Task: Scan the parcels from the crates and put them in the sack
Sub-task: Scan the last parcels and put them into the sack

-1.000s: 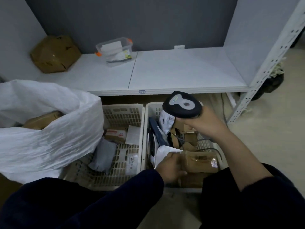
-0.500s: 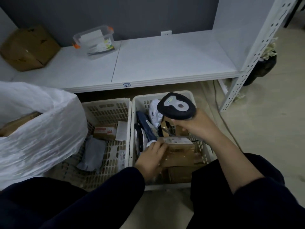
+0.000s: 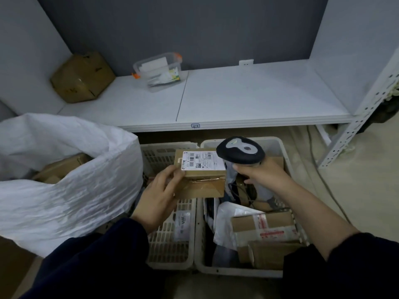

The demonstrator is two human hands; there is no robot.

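My left hand (image 3: 158, 196) grips a small brown cardboard parcel (image 3: 199, 184) by its left side, held up over the two crates with its white barcode label (image 3: 203, 162) facing up. My right hand (image 3: 262, 174) grips the handle of a black and grey barcode scanner (image 3: 240, 153), whose head sits just right of the label. The right crate (image 3: 287, 154) holds several brown boxes and white mailers. The left crate (image 3: 170, 249) shows a small labelled packet. A white sack (image 3: 71, 182) stands open at the left with brown parcels inside.
A low white shelf (image 3: 237, 100) runs behind the crates, carrying a brown carton (image 3: 82, 77) and a clear plastic box (image 3: 159, 71). A white perforated shelf post (image 3: 356, 121) stands at the right. The scanner's cable trails into the right crate.
My left hand has lifted the brown parcel out of the right crate and raised it leftward, label up, beside the scanner head. The scanner hand stays roughly where it was.
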